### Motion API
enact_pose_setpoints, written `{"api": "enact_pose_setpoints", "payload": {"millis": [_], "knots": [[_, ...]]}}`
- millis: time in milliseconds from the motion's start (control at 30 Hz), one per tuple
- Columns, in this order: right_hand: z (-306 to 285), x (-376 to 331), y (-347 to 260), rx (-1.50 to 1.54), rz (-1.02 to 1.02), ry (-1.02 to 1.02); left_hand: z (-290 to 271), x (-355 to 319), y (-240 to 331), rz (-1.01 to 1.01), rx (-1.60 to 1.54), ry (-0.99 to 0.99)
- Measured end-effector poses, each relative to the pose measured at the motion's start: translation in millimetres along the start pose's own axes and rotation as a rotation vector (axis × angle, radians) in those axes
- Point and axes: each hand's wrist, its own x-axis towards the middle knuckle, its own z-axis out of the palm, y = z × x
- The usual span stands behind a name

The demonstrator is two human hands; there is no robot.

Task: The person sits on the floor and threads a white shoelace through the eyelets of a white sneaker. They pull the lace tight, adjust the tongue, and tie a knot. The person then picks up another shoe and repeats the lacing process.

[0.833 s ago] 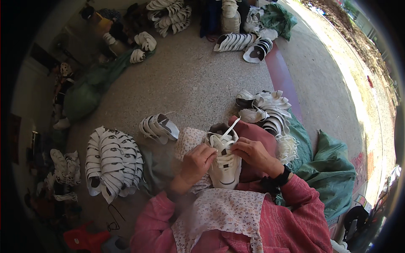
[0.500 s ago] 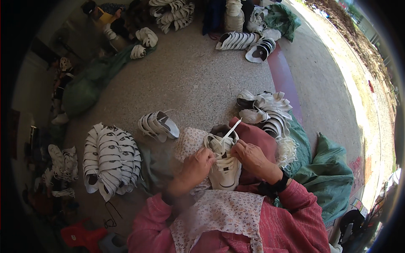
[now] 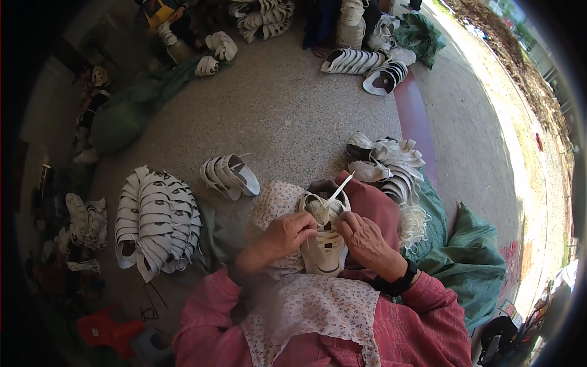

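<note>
A cream shoe upper (image 3: 323, 258) lies on my lap, toe toward me, over a floral apron and reddish-brown cloth. A pale shoelace (image 3: 338, 191) runs across its front, with one length sticking up past the tongue. My left hand (image 3: 286, 235) is closed in a pinch at the left edge of the lacing. On the other edge my right hand (image 3: 369, 237), with a black watch (image 3: 398, 282) at its wrist, pinches in the same way. Both appear to grip the lace, though the fingertips cover most of what is between them.
Nested white shoe uppers (image 3: 158, 220) stand to the left, with a smaller stack (image 3: 229, 176) ahead. More uppers (image 3: 391, 160) and a bundle of white laces (image 3: 414, 224) rest on green sacking (image 3: 465, 257) at right. A red stool (image 3: 107, 330) sits lower left. People work far left.
My right hand has come slightly lower along the shoe's edge, while my left hand stays by the lacing. The whole view has shifted a little.
</note>
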Motion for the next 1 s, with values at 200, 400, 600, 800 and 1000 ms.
{"api": "enact_pose_setpoints", "payload": {"millis": [200, 400, 600, 800, 1000], "knots": [[-13, 0, -9, -0.046, -0.076, -0.175, 5, 3, -7, -0.039, -0.070, 0.003], [-6, 7, 14, 0.032, -0.077, -0.096, -2, -11, 8, -0.057, 0.056, 0.004], [-7, 16, 25, 0.176, -0.088, -0.101, -7, -29, 30, -0.076, 0.373, -0.040], [-24, 18, 29, 0.250, -0.088, -0.092, -18, -23, 14, 0.245, 0.164, -0.015], [-19, 8, 7, 0.100, 0.058, -0.011, -25, -13, -5, 0.284, 0.166, -0.089]]}}
